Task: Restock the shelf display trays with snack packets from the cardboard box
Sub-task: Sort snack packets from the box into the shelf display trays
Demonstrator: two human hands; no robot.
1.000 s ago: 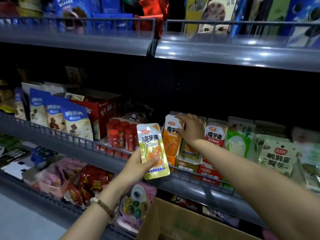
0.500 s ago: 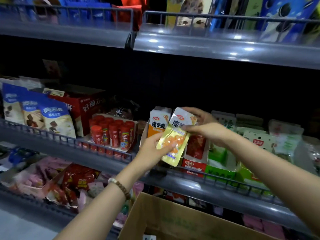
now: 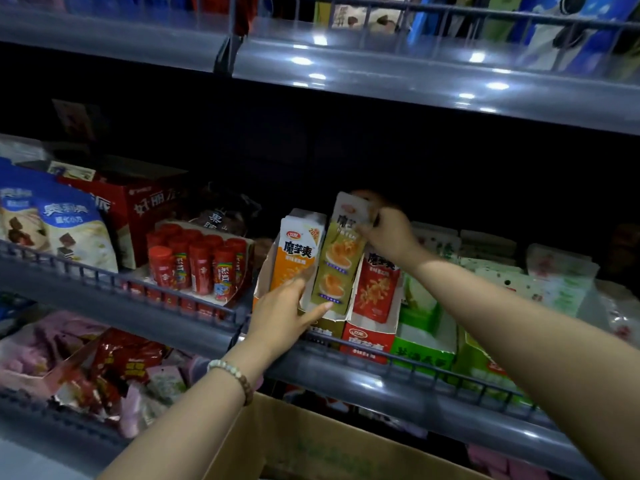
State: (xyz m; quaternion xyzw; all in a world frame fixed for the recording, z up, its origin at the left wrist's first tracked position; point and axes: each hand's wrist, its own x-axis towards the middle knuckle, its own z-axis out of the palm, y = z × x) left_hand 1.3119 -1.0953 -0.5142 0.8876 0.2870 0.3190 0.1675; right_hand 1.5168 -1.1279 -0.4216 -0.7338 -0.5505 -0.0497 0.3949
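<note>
Nearest, the open cardboard box (image 3: 311,448) sits below the shelf edge. Above it, the left hand (image 3: 282,315) reaches up with fingers nearly straight, their tips touching the bottom of a yellow-green packet (image 3: 337,258). The packet stands upright in its display tray (image 3: 323,329), between an orange packet (image 3: 299,254) and a red packet (image 3: 375,289). Farther back, the right hand (image 3: 388,233) pinches the packet's top edge. Red tubes (image 3: 197,258) stand to the left.

Grey metal shelves (image 3: 398,84) with wire front rails (image 3: 104,277) catch ceiling-light glints against a dark back panel (image 3: 381,150).
</note>
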